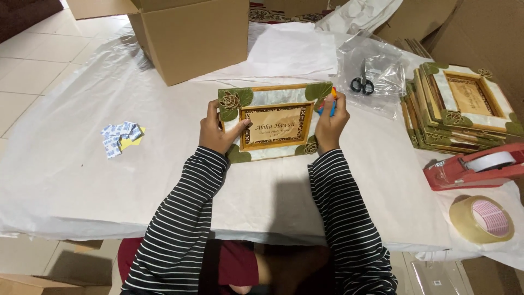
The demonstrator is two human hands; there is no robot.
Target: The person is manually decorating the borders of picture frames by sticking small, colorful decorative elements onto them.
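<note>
Near the surface's [273, 191] front edge, the left hand [217, 130] and right hand [330, 121] each clamp an end of a decorated picture frame [273, 123], lifted slightly off the white paper; the right also pinches a small orange-and-blue tool [333, 101]. That double grip could let the frame slip or get scratched. Farther right sit a frame stack [461, 109], scissors [362, 84] and a tape dispenser [472, 166]

A rectangular picture frame [275, 121] lies landscape, tilted slightly up at its far edge, on white paper. Its border is pearly white with green leaves and carved brown flowers at the corners, around a tan insert card edged in a dark pattern. Its left and right edges are gripped.
</note>
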